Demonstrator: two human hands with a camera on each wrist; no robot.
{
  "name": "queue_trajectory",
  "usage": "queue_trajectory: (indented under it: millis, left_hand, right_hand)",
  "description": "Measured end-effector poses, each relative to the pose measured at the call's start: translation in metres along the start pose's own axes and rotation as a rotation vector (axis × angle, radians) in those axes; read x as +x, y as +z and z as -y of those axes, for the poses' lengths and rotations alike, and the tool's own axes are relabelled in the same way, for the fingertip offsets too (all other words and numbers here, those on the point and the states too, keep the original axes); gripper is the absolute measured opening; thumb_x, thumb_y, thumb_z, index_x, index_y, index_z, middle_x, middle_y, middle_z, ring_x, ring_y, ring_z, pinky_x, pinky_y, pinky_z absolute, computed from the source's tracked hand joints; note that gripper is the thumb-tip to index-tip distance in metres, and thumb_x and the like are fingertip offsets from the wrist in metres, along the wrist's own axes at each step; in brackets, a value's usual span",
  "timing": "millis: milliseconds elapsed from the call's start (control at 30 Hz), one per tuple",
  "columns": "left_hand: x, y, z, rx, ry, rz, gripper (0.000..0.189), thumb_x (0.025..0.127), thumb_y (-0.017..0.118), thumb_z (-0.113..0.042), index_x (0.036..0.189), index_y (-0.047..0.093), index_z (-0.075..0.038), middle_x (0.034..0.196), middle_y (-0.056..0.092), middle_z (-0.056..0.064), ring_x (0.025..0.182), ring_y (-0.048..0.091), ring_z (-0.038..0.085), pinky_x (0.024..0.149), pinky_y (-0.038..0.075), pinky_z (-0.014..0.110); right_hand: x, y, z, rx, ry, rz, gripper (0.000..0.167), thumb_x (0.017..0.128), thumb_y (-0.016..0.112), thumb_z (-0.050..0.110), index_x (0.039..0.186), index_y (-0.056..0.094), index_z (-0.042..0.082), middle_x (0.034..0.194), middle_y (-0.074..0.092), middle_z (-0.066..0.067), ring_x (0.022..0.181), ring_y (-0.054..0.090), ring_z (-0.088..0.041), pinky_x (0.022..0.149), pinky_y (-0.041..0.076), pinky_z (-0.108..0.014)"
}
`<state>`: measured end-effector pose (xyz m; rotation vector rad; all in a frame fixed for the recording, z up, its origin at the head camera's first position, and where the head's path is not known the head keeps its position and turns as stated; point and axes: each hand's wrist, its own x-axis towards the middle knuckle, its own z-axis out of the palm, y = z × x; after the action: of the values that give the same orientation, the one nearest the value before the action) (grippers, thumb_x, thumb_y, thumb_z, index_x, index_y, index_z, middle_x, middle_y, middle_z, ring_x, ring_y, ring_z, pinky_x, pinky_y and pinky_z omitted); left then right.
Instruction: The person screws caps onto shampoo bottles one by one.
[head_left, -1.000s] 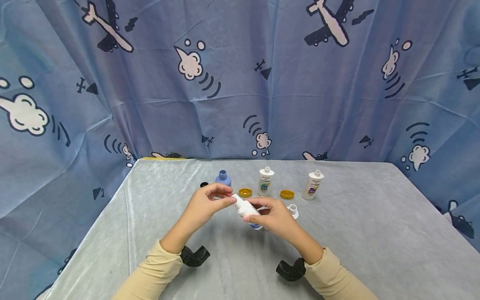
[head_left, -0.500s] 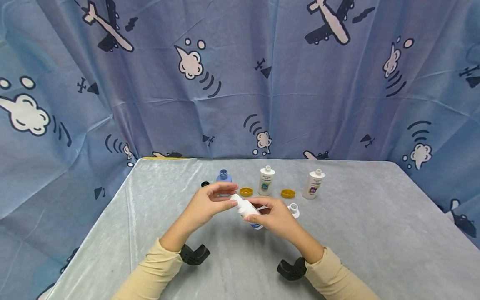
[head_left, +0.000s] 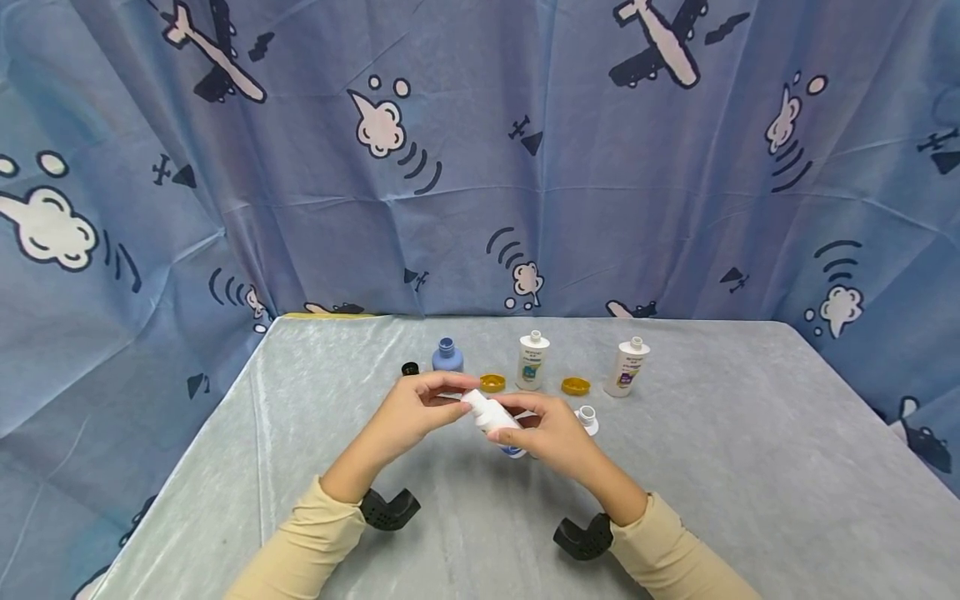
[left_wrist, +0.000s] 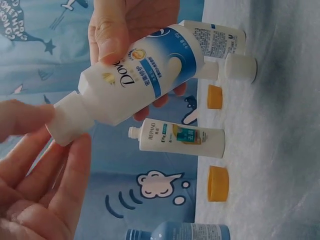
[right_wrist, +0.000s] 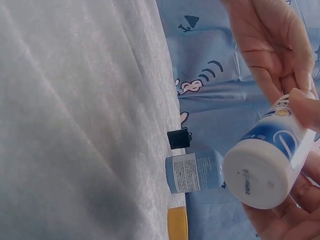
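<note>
Between both hands a white Dove bottle with a blue label is held tilted above the table. My right hand grips its body, thumb across the front and fingers behind. At the neck end, my left hand pinches the white bottle cap between thumb and fingers. The cap sits on the bottle; how tightly cannot be seen. In the right wrist view the bottle's base faces the camera, while the cap is hidden there.
Behind the hands stand two uncapped white bottles and an uncapped blue bottle. Yellow caps and a black cap lie among them. Another open white bottle is partly behind my right hand. A loose white cap rests nearby.
The fingers of my left hand shift slightly around the cap, lifting a little and then lying over it again. My right hand and the bottle stay nearly in place.
</note>
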<state>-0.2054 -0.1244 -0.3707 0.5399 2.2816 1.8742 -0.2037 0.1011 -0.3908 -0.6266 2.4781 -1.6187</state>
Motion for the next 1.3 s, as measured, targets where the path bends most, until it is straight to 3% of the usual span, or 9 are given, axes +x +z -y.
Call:
queue_trajectory:
  millis: [100,300,500,733,833,1033,1133,1300]
  left_hand:
    - [0.0004,0.0005,-0.0022,0.001,-0.018,-0.029,0.039,0.088,0.075,-0.013,0.125,0.067,-0.003,0.130,0.066,0.016,0.111,0.068,0.024,0.092,0.057,0.031]
    - [0.0025,0.0029,-0.0023,0.061,-0.087,-0.124,0.029,0.084,0.080,-0.020,0.110,0.072,-0.009,0.105,0.073,0.006,0.091,0.067,0.011,0.082,0.056,0.028]
    - [0.0020,0.0033,0.0001,0.049,-0.075,-0.090,0.029,0.085,0.079,-0.019,0.111,0.072,-0.007,0.108,0.073,0.009,0.091,0.069,0.011,0.083,0.057,0.028]
    - [-0.0005,0.0018,-0.0013,-0.004,-0.005,0.007,0.035,0.090,0.072,-0.008,0.123,0.066,0.000,0.130,0.065,0.018,0.111,0.069,0.027,0.090,0.058,0.033]
    - [-0.0002,0.0024,-0.0035,0.003,-0.029,-0.023,0.038,0.088,0.075,-0.012,0.124,0.067,-0.004,0.129,0.065,0.016,0.110,0.068,0.025,0.089,0.058,0.032]
    - [0.0015,0.0040,-0.0034,0.069,-0.076,-0.105,0.029,0.084,0.081,-0.019,0.109,0.072,-0.007,0.101,0.071,0.008,0.090,0.065,0.013,0.079,0.055,0.028]
    - [0.0005,0.0035,-0.0023,0.073,-0.070,-0.086,0.028,0.085,0.079,-0.019,0.109,0.072,-0.006,0.101,0.072,0.008,0.089,0.066,0.012,0.080,0.055,0.029]
    - [-0.0018,0.0015,-0.0024,0.044,-0.028,-0.021,0.033,0.089,0.075,-0.015,0.118,0.069,-0.002,0.115,0.070,0.017,0.093,0.071,0.017,0.084,0.059,0.031]
  right_hand:
    - [0.0004,0.0002,0.0003,0.001,-0.003,-0.002,0.044,0.083,0.081,0.018,0.122,0.070,0.003,0.124,0.069,-0.016,0.101,0.065,-0.019,0.081,0.057,-0.022]
    - [0.0003,0.0003,0.0013,0.001,-0.016,0.002,0.043,0.083,0.081,0.018,0.121,0.070,0.003,0.124,0.069,-0.015,0.102,0.065,-0.021,0.082,0.057,-0.022]
    - [-0.0002,0.0002,0.0013,0.002,-0.014,0.002,0.043,0.083,0.081,0.017,0.121,0.070,0.003,0.124,0.069,-0.015,0.100,0.065,-0.020,0.081,0.057,-0.021]
    - [-0.0004,-0.0001,0.0009,-0.003,-0.017,0.009,0.043,0.083,0.081,0.019,0.122,0.070,0.003,0.124,0.069,-0.015,0.102,0.065,-0.021,0.082,0.057,-0.022]
    - [-0.0006,-0.0001,0.0014,-0.001,-0.010,0.005,0.043,0.083,0.081,0.018,0.121,0.070,0.003,0.123,0.069,-0.015,0.101,0.065,-0.021,0.081,0.057,-0.021]
    - [-0.0008,0.0004,0.0023,0.016,-0.010,0.006,0.043,0.083,0.081,0.016,0.121,0.070,0.001,0.123,0.069,-0.017,0.099,0.065,-0.021,0.080,0.057,-0.022]
    - [-0.0009,0.0005,0.0022,0.018,-0.006,0.009,0.043,0.083,0.081,0.016,0.122,0.070,0.001,0.124,0.069,-0.017,0.099,0.065,-0.021,0.079,0.057,-0.022]
    - [-0.0011,0.0005,0.0017,0.017,-0.005,0.007,0.043,0.083,0.081,0.016,0.122,0.069,0.001,0.124,0.069,-0.017,0.100,0.066,-0.025,0.080,0.057,-0.021]
